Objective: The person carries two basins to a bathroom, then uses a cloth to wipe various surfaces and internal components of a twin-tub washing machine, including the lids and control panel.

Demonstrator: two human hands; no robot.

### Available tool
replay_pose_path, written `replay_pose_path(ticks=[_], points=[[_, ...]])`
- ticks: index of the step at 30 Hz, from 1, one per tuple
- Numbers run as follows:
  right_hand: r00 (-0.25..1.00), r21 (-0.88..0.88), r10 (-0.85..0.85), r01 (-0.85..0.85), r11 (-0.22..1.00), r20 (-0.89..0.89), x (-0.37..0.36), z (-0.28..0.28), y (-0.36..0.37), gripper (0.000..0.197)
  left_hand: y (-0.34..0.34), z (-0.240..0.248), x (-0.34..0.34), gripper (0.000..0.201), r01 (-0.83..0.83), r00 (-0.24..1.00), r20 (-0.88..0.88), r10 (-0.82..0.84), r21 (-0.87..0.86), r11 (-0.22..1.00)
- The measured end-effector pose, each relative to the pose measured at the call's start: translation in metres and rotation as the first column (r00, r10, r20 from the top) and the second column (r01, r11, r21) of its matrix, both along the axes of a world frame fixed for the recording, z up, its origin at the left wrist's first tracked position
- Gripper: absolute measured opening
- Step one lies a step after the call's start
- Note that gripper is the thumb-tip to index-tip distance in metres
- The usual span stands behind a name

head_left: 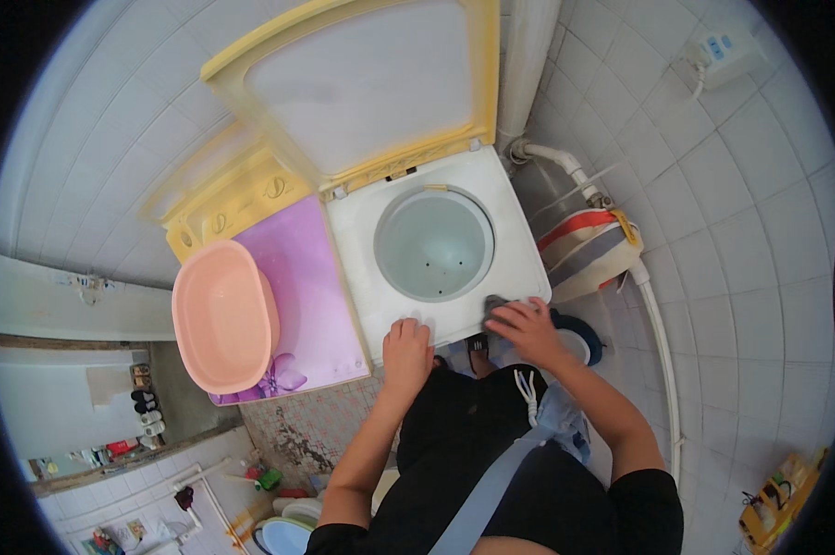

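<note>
A twin-tub washing machine stands in front of me, its yellow-framed lid (371,88) raised. Below that lid, the white top panel (355,240) surrounds a round spin tub (436,245) with a few dark holes in its floor. My left hand (407,355) rests on the panel's front edge, fingers laid over it and holding nothing that I can see. At the front right corner, my right hand (527,330) grips a dark grey cloth (493,309) pressed against the panel; the fingers partly cover it.
A pink basin (223,314) sits on the purple lid (297,268) at the left. Yellow control knobs (275,188) lie behind it. At the right are a white pipe (660,342), a striped bag (591,248) and a dark blue tub (584,335). More basins (286,535) lie lower left.
</note>
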State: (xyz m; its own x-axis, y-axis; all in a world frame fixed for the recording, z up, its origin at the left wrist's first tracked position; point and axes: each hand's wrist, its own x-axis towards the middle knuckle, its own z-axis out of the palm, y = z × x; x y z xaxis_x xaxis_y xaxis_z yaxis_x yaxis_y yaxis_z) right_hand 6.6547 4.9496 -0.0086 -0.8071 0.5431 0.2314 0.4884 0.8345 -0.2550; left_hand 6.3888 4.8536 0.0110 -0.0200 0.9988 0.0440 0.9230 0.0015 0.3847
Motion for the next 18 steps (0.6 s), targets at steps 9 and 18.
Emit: replay_pose_path(ticks=[9,18], points=[[0.77,-0.418,-0.578,0.447,0.791,-0.271,0.028,-0.012,-0.003,0.054,0.055,-0.011,0.059,0.058,0.353,0.93,0.069,-0.361,0.104,0.93],[0.755,-0.512,-0.574,0.374,0.773,-0.316,0.01,-0.013,0.089,0.046,0.101,0.005,0.11,0.068,0.419,0.902,-0.095,-0.421,-0.033,0.907]])
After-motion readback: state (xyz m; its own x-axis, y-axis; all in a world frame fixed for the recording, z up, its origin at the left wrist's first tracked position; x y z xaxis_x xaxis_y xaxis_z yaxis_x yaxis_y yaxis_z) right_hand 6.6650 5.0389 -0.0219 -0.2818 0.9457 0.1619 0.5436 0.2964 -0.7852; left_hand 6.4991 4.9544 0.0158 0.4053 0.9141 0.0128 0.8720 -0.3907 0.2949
